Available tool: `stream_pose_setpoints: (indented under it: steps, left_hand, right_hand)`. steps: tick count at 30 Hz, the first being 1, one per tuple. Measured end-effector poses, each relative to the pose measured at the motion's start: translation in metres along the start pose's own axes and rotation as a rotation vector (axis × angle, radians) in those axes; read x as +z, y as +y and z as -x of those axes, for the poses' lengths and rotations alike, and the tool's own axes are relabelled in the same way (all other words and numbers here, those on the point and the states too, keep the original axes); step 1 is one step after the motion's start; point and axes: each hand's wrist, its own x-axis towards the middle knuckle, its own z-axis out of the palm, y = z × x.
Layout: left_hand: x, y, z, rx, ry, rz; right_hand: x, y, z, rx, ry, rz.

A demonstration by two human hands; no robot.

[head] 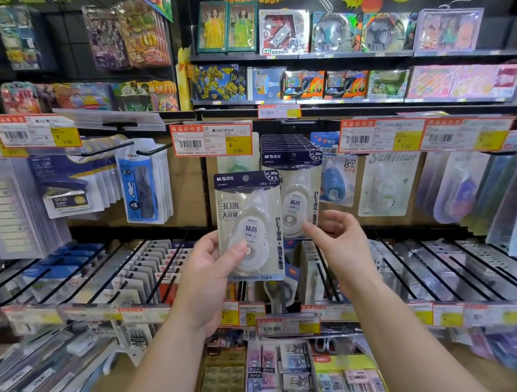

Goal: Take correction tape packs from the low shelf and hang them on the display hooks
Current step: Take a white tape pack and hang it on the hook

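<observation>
My left hand [208, 265] grips a correction tape pack [249, 215] upright by its lower left edge, thumb across the clear blister. The pack has a dark blue header and a white tape wheel. It is held below the price tag [212, 140] reading 6.80. Just behind and to the right, a row of identical packs [293, 173] hangs on a display hook. My right hand [339, 240] hovers beside the pack's right edge, fingers loosely curled and forefinger pointing at it, holding nothing.
Other carded stationery hangs left [144, 184] and right [387, 183] of the hooks. A sloped wire-divider shelf [150, 269] of packs runs below. Erasers and small boxes [280, 370] fill the lowest shelf. Toy boxes [339, 33] line the top shelves.
</observation>
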Motion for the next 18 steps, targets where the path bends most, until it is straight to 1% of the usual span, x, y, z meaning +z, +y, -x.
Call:
stream_pose_setpoints:
  steps: [2,4,5,8,10,13,18]
  left_hand:
    - [0.003,0.000,0.000,-0.002,-0.007,0.004]
    - [0.008,0.000,-0.001,-0.001,-0.015,0.002]
    - [0.011,0.001,-0.001,0.001,-0.020,0.000]
    - [0.022,0.002,0.000,0.019,-0.033,-0.005]
    - [0.030,0.003,0.000,0.035,-0.042,-0.022]
    - [0.042,0.006,-0.001,0.069,-0.045,-0.073]
    - [0.058,0.008,-0.010,0.072,-0.026,-0.086]
  right_hand:
    - [-0.004,-0.001,0.007,-0.026,0.064,0.044]
    - [-0.006,-0.008,0.018,-0.080,0.065,0.054]
    - [-0.007,-0.011,0.024,-0.106,0.027,0.045]
    - [-0.006,-0.019,0.041,-0.128,-0.163,0.033]
    - [-0.003,-0.020,0.045,-0.137,-0.207,0.076]
    - [-0.004,-0.022,0.044,-0.147,-0.154,0.123]
    - [-0.012,-0.027,0.039,-0.149,-0.082,0.116]
